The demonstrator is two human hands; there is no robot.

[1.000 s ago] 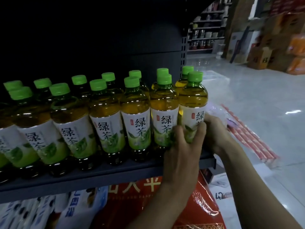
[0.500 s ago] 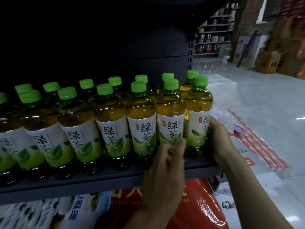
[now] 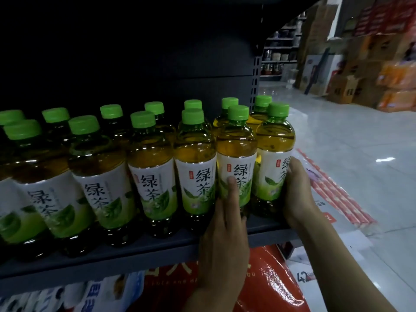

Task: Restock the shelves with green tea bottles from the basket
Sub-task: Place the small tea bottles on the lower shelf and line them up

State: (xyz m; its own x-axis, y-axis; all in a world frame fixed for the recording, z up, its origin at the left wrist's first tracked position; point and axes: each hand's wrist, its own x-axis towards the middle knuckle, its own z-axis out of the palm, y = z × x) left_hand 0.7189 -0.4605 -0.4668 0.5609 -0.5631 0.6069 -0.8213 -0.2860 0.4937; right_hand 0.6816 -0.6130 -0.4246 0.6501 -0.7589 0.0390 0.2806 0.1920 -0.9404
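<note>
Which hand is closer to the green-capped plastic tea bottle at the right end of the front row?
Right. The right hand wraps round the side of that end tea bottle; the left hand rests straight fingers on the neighbouring green-capped bottle beside it.

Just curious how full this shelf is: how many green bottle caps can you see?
13 green caps: six in the front row, seven behind. More may sit beyond the left edge.

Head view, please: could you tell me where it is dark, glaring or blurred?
In the head view, the shelf back is nearly black, the left bottles dim and bowed by the wide lens; the floor shows a glare streak, the far boxes blurred.
</note>
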